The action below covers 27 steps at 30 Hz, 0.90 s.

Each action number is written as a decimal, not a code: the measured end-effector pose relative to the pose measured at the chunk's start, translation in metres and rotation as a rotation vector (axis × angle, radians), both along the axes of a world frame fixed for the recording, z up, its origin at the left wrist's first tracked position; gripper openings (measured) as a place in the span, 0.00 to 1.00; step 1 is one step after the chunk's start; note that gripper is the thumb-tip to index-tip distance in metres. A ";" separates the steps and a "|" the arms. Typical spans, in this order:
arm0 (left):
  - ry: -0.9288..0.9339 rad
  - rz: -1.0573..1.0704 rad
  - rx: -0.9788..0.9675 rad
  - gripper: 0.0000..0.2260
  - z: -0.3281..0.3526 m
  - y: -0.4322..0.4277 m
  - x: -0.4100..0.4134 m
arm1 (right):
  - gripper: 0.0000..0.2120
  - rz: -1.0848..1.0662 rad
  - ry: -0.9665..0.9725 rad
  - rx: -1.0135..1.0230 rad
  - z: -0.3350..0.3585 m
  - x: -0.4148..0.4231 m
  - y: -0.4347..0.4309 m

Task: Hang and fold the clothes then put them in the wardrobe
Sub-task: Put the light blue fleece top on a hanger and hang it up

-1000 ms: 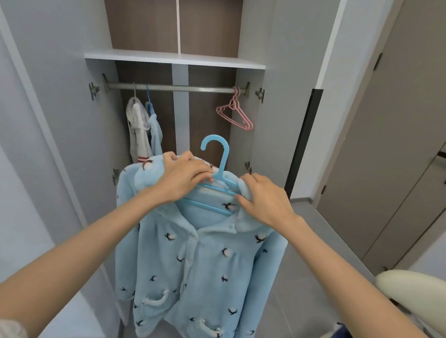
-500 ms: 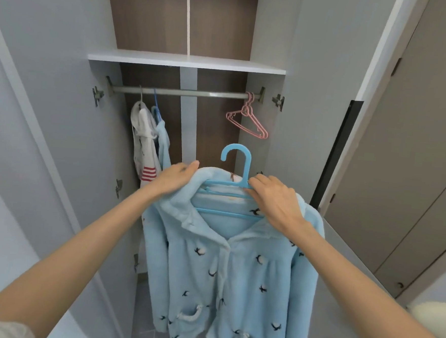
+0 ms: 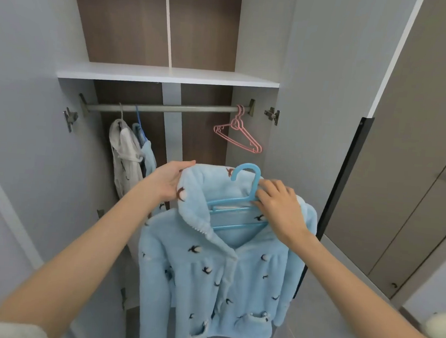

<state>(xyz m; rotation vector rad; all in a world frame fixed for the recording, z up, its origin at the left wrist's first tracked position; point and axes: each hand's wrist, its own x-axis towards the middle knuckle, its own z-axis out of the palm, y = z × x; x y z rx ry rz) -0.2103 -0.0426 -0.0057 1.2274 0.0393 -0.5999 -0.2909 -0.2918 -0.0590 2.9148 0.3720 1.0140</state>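
A fluffy light-blue pyjama top (image 3: 217,271) with small bird prints hangs on a blue plastic hanger (image 3: 245,175) in front of the open wardrobe. My left hand (image 3: 169,179) grips the left side of its collar. My right hand (image 3: 278,205) holds the hanger just under its hook, at the garment's right shoulder. The hook stands free, well below the metal rail (image 3: 165,108). On the rail's left end hang a white garment (image 3: 124,151) and a pale blue one (image 3: 147,155).
Empty pink hangers (image 3: 238,135) hang at the rail's right end. A white shelf (image 3: 167,75) lies above the rail. Both grey wardrobe doors stand open, left (image 3: 29,129) and right (image 3: 323,110). A brown door (image 3: 413,155) is at the right.
The top on its hanger has risen and moved closer to the wardrobe. My left hand has slid from the hanger's middle out to the collar's left edge.
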 end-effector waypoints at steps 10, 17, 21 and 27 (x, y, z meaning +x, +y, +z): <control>-0.242 -0.087 0.550 0.03 0.000 0.012 0.017 | 0.16 -0.181 0.126 -0.029 0.014 0.027 -0.005; -0.932 0.027 1.161 0.13 -0.007 0.040 0.028 | 0.17 -0.155 0.177 -0.169 0.023 0.039 0.019; -1.302 -0.109 0.971 0.14 -0.017 0.024 0.019 | 0.15 -0.133 0.195 -0.093 0.029 0.047 0.025; -1.668 0.036 1.465 0.13 -0.042 -0.010 0.021 | 0.14 -0.042 0.198 0.019 0.031 0.052 0.024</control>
